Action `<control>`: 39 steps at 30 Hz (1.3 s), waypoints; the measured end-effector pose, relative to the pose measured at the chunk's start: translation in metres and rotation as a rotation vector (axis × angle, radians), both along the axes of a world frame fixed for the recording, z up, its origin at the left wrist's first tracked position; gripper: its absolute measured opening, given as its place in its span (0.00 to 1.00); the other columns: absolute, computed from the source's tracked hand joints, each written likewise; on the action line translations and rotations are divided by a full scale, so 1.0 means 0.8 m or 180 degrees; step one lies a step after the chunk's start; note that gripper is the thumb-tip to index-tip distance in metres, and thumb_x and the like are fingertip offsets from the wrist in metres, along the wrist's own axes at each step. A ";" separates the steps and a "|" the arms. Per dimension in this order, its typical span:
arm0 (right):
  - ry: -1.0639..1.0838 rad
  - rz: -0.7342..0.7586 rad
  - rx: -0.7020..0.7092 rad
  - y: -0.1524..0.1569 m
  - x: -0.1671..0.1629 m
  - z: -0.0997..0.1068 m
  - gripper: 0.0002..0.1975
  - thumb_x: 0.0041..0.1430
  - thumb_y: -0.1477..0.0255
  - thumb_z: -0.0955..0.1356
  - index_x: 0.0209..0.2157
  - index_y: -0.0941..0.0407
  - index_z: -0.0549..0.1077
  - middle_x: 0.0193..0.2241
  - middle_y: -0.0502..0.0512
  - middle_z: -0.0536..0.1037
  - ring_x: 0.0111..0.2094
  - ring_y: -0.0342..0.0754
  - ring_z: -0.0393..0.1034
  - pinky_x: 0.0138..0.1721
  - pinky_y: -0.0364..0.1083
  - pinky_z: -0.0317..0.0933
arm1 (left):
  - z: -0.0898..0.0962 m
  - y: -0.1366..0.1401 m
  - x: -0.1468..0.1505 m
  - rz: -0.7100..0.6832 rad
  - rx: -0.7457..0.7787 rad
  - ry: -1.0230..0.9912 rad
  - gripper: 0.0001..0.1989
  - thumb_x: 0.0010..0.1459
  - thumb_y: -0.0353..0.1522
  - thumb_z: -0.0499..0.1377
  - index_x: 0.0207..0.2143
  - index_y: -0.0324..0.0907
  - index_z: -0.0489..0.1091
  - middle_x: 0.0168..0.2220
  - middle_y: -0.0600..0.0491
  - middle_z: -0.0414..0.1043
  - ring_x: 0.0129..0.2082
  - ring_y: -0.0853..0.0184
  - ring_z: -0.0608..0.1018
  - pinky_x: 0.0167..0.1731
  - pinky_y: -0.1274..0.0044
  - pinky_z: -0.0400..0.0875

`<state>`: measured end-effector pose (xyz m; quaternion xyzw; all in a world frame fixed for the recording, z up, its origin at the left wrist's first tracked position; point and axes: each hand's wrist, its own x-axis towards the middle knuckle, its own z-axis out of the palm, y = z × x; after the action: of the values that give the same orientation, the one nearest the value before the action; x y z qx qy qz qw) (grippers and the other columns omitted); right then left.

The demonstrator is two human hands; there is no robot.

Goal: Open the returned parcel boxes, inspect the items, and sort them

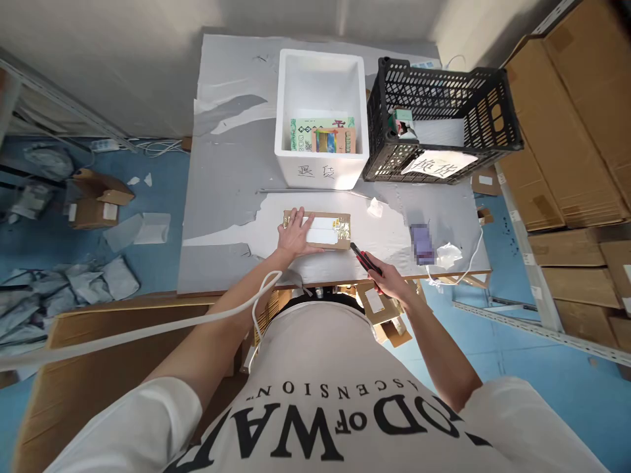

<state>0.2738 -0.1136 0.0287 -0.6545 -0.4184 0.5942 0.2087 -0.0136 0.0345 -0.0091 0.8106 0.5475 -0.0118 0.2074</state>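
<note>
A small brown cardboard box (344, 240) lies flat on the table in front of me, with white labels on top and shiny clear tape at its ends. My left hand (294, 235) presses on the left part of the box, fingers spread and stretched out. In my right hand (387, 278) is a black box cutter (365, 259) with some red on it, fingers wrapped round its handle. The cutter's tip points at the box's lower right corner, touching it or very close; I cannot tell which.
Behind the box stand a white foam bin (321, 172) holding printed packets and a black plastic crate (444, 169) with a small box inside. A purple phone-like item (422, 244) and crumpled paper (448, 255) lie right. A white cable (197, 320) crosses my left arm. Cartons (566, 118) are stacked right.
</note>
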 end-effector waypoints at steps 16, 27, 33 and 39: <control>-0.2903 0.0354 0.0300 -0.001 -0.015 -0.170 0.39 0.55 0.84 0.56 0.67 0.48 0.53 0.52 0.69 0.62 0.53 0.62 0.60 0.51 0.64 0.57 | -0.029 -0.082 -0.016 -0.0517 0.0632 -0.0630 0.24 0.65 0.39 0.48 0.60 0.42 0.64 0.64 0.40 0.60 0.66 0.54 0.59 0.65 0.55 0.42; -0.2685 0.1450 0.2680 0.136 -0.055 -0.078 0.33 0.64 0.58 0.59 0.66 0.58 0.53 0.63 0.70 0.56 0.63 0.63 0.50 0.59 0.61 0.51 | -0.036 -0.088 -0.022 -0.0720 0.0680 -0.0424 0.30 0.63 0.40 0.51 0.64 0.36 0.58 0.65 0.41 0.58 0.66 0.53 0.59 0.65 0.58 0.46; -0.3223 0.3099 0.2483 0.194 -0.109 -0.032 0.23 0.67 0.73 0.55 0.62 0.61 0.59 0.56 0.70 0.67 0.53 0.59 0.64 0.51 0.54 0.56 | -0.040 -0.086 -0.027 -0.0839 0.0698 -0.0406 0.33 0.61 0.40 0.53 0.65 0.36 0.54 0.66 0.41 0.55 0.67 0.52 0.56 0.65 0.59 0.45; -0.3077 0.2751 0.1671 0.262 -0.093 -0.013 0.18 0.70 0.68 0.54 0.50 0.60 0.68 0.38 0.62 0.78 0.36 0.52 0.69 0.36 0.46 0.57 | -0.039 -0.089 -0.026 -0.0852 0.0599 -0.0345 0.35 0.60 0.41 0.55 0.66 0.36 0.53 0.67 0.40 0.52 0.68 0.52 0.54 0.65 0.59 0.44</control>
<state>0.1994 0.0963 0.0183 -0.5483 -0.8169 0.1454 -0.1046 -0.0344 -0.0368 -0.0402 0.8915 0.4214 0.0557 0.1565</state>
